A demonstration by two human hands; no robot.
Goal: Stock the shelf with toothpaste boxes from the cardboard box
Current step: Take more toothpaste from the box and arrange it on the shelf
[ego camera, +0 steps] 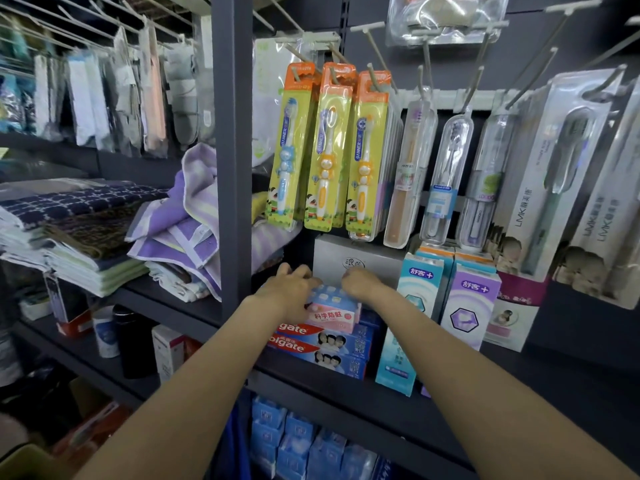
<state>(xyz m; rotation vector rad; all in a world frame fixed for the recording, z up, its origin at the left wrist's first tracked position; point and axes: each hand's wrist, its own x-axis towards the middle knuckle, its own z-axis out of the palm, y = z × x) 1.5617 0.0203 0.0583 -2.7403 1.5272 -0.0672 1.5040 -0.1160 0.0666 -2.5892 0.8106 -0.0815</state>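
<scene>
A: Toothpaste boxes first, then. Where is the one being handled?

B: The small pink-and-blue cardboard toothpaste box (334,308) sits on top of a stack of two flat red-and-blue Colgate cartons (322,344), on the dark metal shelf (346,379) under the hanging toothbrushes.

A: Start at the left. What does that side hold?

B: Folded purple-and-white striped towels (180,233), piled in the next bay, beyond the grey upright post (232,150).

A: And the left arm?

B: It reaches up from the lower left, forearm straight. The left hand (294,289) lies on the left end of the small box, back of the hand toward the camera. Its fingers (304,271) curl over the far top edge, so the box's left end is under the palm.

A: Is it a firm hold?

B: The fingers bend round the edge and touch it; the thumb is hidden.

A: The right arm?

B: It comes up from the lower right. The right hand (360,282) is at the box's right rear corner, fingers curled down behind it, against the grey cardboard carton (356,258) at the back. The fingertips are hidden, so I cannot tell whether they hold the box.

A: Further right?

B: Tall white-and-teal toothpaste boxes (415,299) stand upright just beside the right wrist, with a white-and-purple one (471,303) next to them.
</scene>
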